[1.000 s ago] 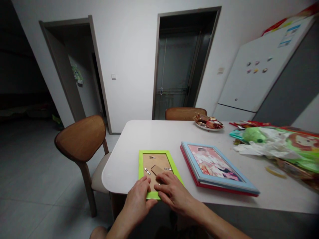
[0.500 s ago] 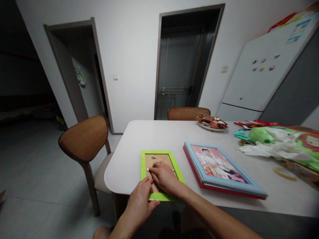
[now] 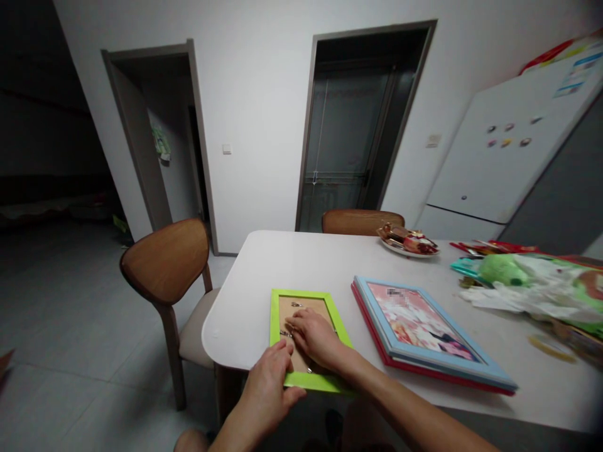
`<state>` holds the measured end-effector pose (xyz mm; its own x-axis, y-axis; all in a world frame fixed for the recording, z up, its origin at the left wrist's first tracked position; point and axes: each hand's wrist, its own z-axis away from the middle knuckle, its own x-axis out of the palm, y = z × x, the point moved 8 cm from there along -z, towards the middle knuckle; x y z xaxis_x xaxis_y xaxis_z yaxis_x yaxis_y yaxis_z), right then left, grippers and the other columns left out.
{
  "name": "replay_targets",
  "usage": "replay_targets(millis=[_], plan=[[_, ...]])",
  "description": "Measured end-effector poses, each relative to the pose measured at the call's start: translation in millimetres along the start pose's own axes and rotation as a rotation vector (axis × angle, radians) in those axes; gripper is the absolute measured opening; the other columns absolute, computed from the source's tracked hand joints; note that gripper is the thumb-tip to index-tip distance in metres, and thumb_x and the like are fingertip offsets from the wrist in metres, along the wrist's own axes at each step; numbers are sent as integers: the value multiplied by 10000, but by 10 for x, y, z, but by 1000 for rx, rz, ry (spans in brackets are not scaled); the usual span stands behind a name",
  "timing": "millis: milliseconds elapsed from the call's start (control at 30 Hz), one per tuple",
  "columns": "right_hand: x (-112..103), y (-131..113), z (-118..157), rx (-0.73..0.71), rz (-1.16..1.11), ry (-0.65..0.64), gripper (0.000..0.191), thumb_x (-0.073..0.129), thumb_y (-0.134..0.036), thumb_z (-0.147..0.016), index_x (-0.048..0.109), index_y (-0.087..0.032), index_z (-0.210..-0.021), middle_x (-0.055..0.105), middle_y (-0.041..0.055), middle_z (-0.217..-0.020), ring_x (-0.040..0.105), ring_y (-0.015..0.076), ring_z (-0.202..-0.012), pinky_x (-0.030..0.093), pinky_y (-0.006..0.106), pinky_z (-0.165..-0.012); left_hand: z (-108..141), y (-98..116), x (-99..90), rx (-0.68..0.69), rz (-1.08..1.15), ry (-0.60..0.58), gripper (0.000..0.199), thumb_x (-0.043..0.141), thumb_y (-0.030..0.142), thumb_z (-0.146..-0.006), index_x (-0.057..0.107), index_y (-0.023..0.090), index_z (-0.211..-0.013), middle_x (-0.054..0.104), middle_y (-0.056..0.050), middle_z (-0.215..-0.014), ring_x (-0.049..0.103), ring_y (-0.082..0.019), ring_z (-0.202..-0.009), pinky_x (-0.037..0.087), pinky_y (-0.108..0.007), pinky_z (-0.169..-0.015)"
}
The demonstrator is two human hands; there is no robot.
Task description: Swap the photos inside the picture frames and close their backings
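Observation:
A lime-green picture frame (image 3: 276, 317) lies face down near the table's front edge, its brown backing board (image 3: 288, 314) showing. My left hand (image 3: 269, 383) grips the frame's near left corner, thumb by the front rim and fingers over the left side. On the board rests my right hand (image 3: 313, 339), its fingers bunched together beside a small metal clip (image 3: 286, 334) at the left rim. Whatever its fingertips pinch is hidden. A metal hanger (image 3: 296, 304) sits near the far end of the board, and another small metal piece (image 3: 309, 370) shows close to the near rim.
Right of the green frame lies a stack of frames, a light blue one (image 3: 396, 342) with a photo over a red one (image 3: 372, 329). A plate (image 3: 407, 252) of wrapped items and a pile of plastic packaging (image 3: 532, 289) are farther right. Chairs (image 3: 169, 263) stand at the table (image 3: 230, 301).
My right hand's fingertips have shifted slightly on the board, away from the left clip, which now shows more. My left hand stays at the corner. The whole view has tilted a little.

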<state>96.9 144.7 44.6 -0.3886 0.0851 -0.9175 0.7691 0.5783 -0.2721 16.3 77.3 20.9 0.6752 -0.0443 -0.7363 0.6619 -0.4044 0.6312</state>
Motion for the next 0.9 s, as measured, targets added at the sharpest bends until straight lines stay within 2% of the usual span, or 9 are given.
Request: replay_targets(millis=[67,133,233,367,567,700,800,900], plan=[[-35,218,-98,148,-53,57,235,426,-226,-797,613,-164,-925,600,74,-894,501,157,-857,336,260,-747,6,9,-6,0,2,-6,580,666,155,-572,479,140,-1122,517,-127,-1168,386,-222,-1159,317,-370,-973],[-27,417,-197,268,-80,79,228,443,-240,-788,623,-152,-898,615,80,-884,526,159,-817,359,259,-717,15,18,-23,-3,15,-2,565,657,154,-579,481,159,-1116,533,-115,-1149,388,-218,-1157,315,-380,-974],[45,605,-322,364,-107,60,221,464,-281,-786,633,-142,-814,625,69,-832,545,158,-732,396,262,-642,32,28,-35,-15,24,-13,546,642,155,-589,483,179,-1111,527,-108,-1157,391,-221,-1155,315,-398,-971],[105,723,-381,448,-147,56,268,454,-319,-811,532,-152,-1005,547,52,-1021,536,163,-857,449,330,-726,53,54,-31,-6,14,-16,552,642,146,-585,481,145,-1113,519,-127,-1164,379,-226,-1163,312,-389,-975],[67,773,-393,490,-194,98,282,444,-307,-821,487,-173,-1065,504,58,-1089,519,161,-912,446,359,-767,72,57,-61,-20,-27,-21,532,642,150,-588,490,128,-1097,515,-137,-1170,397,-234,-1148,317,-385,-972],[-33,798,-369,469,-239,154,258,417,-317,-824,552,-137,-950,582,61,-928,552,143,-780,453,308,-690,94,69,-79,-34,-81,-62,516,646,155,-583,498,142,-1077,511,-137,-1176,385,-241,-1159,298,-404,-979],[-168,787,-266,412,-280,208,255,396,-282,-798,600,-130,-795,627,62,-776,561,141,-684,430,262,-635,72,168,17,-24,-175,-121,488,662,138,-539,530,159,-1009,435,-135,-1255,330,-283,-1191,221,-488,-994],[-310,755,-64,353,-323,249,234,397,-259,-761,601,-146,-788,639,52,-787,569,144,-718,423,253,-668,11,315,184,33,-225,-176,482,641,118,-523,531,152,-991,383,-140,-1293,277,-306,-1214,187,-525,-990]])
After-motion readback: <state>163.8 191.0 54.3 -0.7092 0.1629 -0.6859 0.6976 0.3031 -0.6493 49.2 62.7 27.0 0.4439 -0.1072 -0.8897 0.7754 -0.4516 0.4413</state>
